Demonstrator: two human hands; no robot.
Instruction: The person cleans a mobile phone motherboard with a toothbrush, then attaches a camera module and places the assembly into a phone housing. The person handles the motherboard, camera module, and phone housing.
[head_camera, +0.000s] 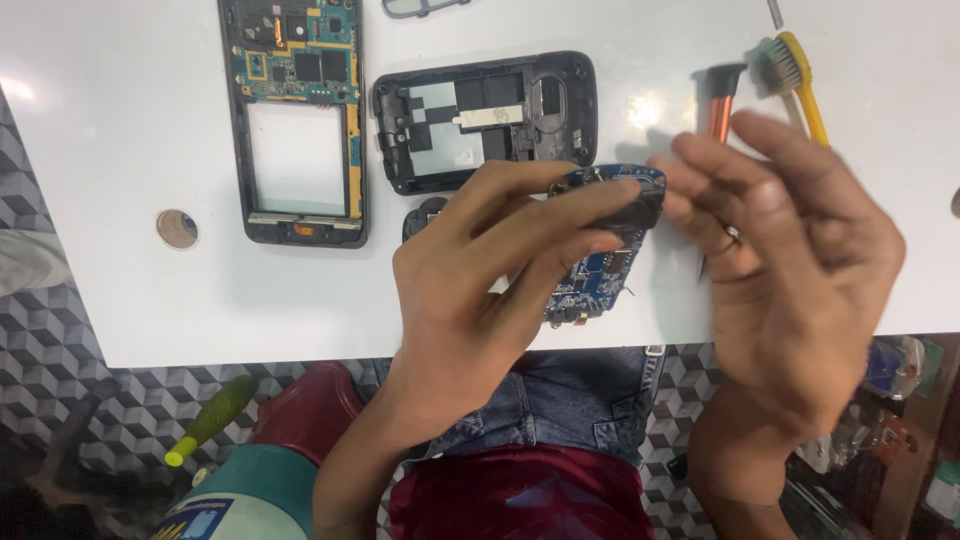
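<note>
Above the near edge of the white tabletop (150, 310), a blue circuit board (590, 275) is pinched in the left hand (470, 300), tilted for access; the right hand (790, 270) is open, empty, its fingertips (672, 190) touching the board's far end.

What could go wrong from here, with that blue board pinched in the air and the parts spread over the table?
1. The left hand pinches the blue circuit board by its edges above the table's front edge; a slip could likely send it to the floor.
2. The right hand presses at the board's top end, which might bend it.
3. The copper-handled tool and yellow brush lie close behind the right hand and could be knocked.
</note>
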